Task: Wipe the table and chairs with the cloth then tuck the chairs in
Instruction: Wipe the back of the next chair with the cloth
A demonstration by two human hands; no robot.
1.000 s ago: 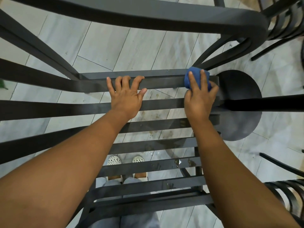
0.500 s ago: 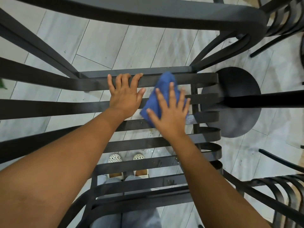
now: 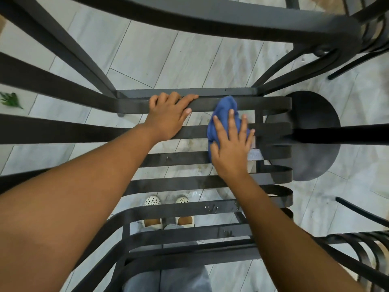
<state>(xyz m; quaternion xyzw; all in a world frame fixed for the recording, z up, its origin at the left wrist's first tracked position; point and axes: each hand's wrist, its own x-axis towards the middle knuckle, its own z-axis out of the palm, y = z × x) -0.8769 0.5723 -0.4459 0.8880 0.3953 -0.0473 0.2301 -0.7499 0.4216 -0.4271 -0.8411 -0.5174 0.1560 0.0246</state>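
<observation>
The chair (image 3: 210, 106) slats under both hands look like dark, smooth, matt metal (wet in spots). The cloth (image 3: 225, 110) under the right hand (image 3: 231, 148) is soft and blue.

Pale grey plank tiles form the floor (image 3: 147, 51), marked with wet smears below the black slatted chair (image 3: 271, 131) standing on it. A round black base (image 3: 315, 161) rests beside the chair, and a green sprig (image 3: 9, 100) lies near the left edge.
</observation>
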